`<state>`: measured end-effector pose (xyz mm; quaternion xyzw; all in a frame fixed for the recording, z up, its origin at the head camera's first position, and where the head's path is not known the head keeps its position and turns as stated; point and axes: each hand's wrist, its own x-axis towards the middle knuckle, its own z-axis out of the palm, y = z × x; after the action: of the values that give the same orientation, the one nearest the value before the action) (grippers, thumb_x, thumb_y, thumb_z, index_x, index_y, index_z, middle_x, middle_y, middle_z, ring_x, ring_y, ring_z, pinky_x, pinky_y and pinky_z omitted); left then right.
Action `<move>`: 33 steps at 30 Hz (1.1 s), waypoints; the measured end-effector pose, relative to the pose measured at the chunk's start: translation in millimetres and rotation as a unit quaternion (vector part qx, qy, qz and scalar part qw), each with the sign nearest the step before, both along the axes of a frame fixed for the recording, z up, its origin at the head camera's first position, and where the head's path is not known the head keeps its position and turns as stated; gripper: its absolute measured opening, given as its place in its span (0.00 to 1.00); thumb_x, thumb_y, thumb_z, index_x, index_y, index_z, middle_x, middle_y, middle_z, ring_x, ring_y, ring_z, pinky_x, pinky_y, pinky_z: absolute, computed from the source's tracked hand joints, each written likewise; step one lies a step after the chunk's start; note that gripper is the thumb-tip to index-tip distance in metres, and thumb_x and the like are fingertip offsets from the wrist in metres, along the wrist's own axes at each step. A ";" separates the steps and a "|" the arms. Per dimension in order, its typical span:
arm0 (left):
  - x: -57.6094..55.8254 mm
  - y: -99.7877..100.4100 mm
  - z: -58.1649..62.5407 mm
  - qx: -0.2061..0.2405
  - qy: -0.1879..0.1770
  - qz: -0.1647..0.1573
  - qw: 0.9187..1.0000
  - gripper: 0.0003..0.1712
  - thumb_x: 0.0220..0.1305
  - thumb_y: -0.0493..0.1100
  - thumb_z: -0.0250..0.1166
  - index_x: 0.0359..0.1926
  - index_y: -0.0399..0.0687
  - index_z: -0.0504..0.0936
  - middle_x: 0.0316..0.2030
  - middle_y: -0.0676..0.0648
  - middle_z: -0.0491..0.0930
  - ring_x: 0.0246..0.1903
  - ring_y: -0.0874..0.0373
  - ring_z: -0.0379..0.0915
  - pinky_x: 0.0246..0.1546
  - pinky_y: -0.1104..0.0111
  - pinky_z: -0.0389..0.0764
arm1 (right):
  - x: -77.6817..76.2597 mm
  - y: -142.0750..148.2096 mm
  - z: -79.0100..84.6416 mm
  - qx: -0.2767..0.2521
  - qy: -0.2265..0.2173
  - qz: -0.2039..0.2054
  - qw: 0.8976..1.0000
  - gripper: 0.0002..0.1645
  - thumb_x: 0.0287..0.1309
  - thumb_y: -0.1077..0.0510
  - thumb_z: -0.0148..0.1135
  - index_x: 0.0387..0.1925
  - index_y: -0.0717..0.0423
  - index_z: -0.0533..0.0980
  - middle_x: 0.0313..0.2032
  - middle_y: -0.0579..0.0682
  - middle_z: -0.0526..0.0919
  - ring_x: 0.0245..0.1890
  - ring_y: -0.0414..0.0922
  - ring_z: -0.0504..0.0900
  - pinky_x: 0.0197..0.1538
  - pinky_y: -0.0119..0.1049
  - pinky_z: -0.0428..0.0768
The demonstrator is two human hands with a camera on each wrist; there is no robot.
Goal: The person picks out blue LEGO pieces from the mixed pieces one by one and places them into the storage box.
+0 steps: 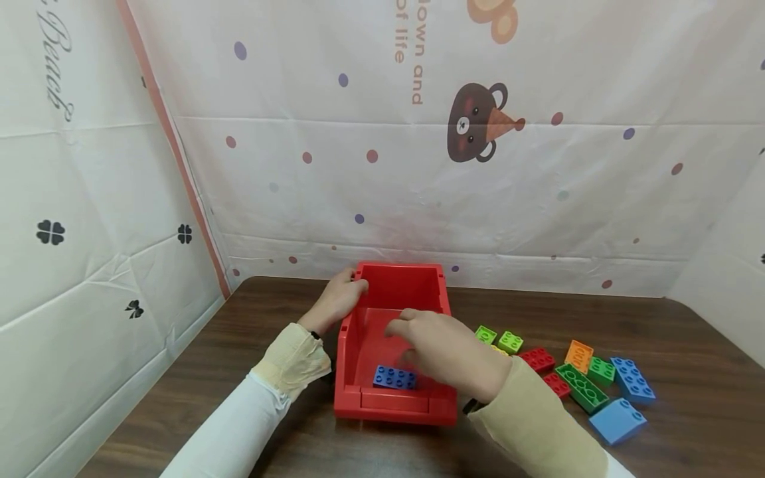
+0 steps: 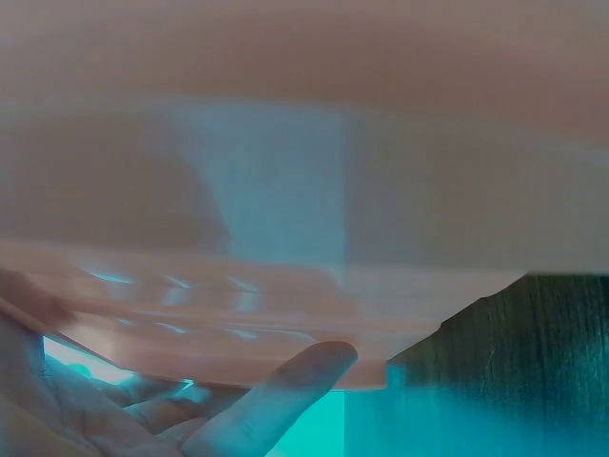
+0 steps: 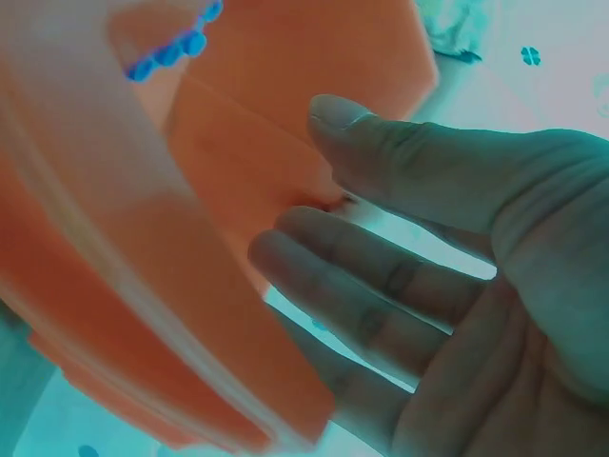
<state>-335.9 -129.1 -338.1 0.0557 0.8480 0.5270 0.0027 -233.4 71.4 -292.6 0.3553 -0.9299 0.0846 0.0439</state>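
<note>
A red plastic bin [image 1: 400, 287] stands on the table, its low lip toward me. On its floor near that lip lies a blue toy brick [image 1: 394, 377] with studs up. My left hand [image 1: 336, 297] grips the bin's left wall toward the back, thumb over the rim; in the left wrist view the thumb [image 2: 295, 381] lies along the wall. Over the bin's right side hovers my right hand [image 1: 445, 348], fingers loosely bent. The right wrist view shows nothing between the right thumb and fingers [image 3: 352, 286], with the brick's studs [image 3: 171, 55] beyond the wall.
Loose toy bricks lie right of the bin: light green [image 1: 510, 342], red [image 1: 538, 359], orange [image 1: 579, 357], dark green [image 1: 582, 390], and light blue [image 1: 618, 421]. My right forearm partly covers a yellow one. A printed cloth [image 1: 358, 186] hangs behind the table [image 1: 287, 305].
</note>
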 end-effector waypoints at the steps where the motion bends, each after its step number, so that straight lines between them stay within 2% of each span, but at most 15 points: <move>1: -0.1 0.3 0.1 0.001 0.002 0.001 1.000 0.18 0.64 0.42 0.47 0.52 0.40 0.69 0.48 0.36 0.77 0.40 0.42 0.79 0.31 0.61 0.87 | 0.3 1.4 1.8 -0.002 0.006 -0.002 1.000 0.27 0.45 0.56 0.74 0.51 0.46 0.79 0.43 0.46 0.81 0.41 0.40 0.79 0.45 0.39 0.85; 8: 1.0 1.6 1.3 0.006 0.006 0.008 1.000 0.20 0.63 0.42 0.47 0.54 0.39 0.70 0.48 0.38 0.77 0.39 0.42 0.79 0.31 0.60 0.87 | 4.0 12.8 16.0 -0.020 0.051 -0.007 0.998 0.26 0.44 0.56 0.75 0.50 0.47 0.80 0.42 0.44 0.80 0.41 0.39 0.79 0.43 0.37 0.85; 15: 0.6 1.3 0.2 0.005 0.009 0.012 1.000 0.19 0.63 0.42 0.48 0.53 0.39 0.70 0.47 0.39 0.77 0.39 0.42 0.79 0.32 0.60 0.87 | 5.7 23.9 28.5 -0.042 0.042 -0.033 0.998 0.29 0.43 0.56 0.75 0.52 0.48 0.79 0.45 0.46 0.81 0.43 0.42 0.80 0.44 0.39 0.85; 21: -1.0 1.7 -1.3 0.012 0.008 0.008 1.000 0.19 0.63 0.41 0.48 0.53 0.39 0.70 0.46 0.39 0.77 0.39 0.43 0.79 0.32 0.58 0.87 | 3.4 38.3 36.1 -0.071 0.044 -0.035 0.996 0.29 0.44 0.59 0.75 0.52 0.51 0.78 0.46 0.49 0.82 0.43 0.44 0.80 0.40 0.39 0.86; 29: 1.2 2.0 -0.1 0.004 0.010 0.011 1.000 0.18 0.64 0.42 0.48 0.53 0.39 0.70 0.47 0.39 0.77 0.41 0.43 0.79 0.35 0.58 0.87 | -2.0 58.6 45.2 -0.093 0.060 -0.049 0.993 0.30 0.45 0.61 0.74 0.53 0.50 0.78 0.46 0.49 0.83 0.42 0.44 0.82 0.40 0.42 0.87; 33: 1.5 1.7 -0.1 0.006 0.010 0.009 1.000 0.18 0.64 0.41 0.47 0.52 0.39 0.70 0.47 0.38 0.77 0.41 0.42 0.78 0.34 0.58 0.87 | -4.7 70.0 49.0 -0.088 0.077 -0.066 0.991 0.28 0.47 0.61 0.73 0.53 0.52 0.77 0.48 0.53 0.83 0.43 0.49 0.82 0.41 0.46 0.86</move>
<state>-334.4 -127.4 -338.2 0.0529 0.8451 0.5319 -0.0110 -238.1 141.4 -243.6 0.2938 -0.9340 0.1355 0.1516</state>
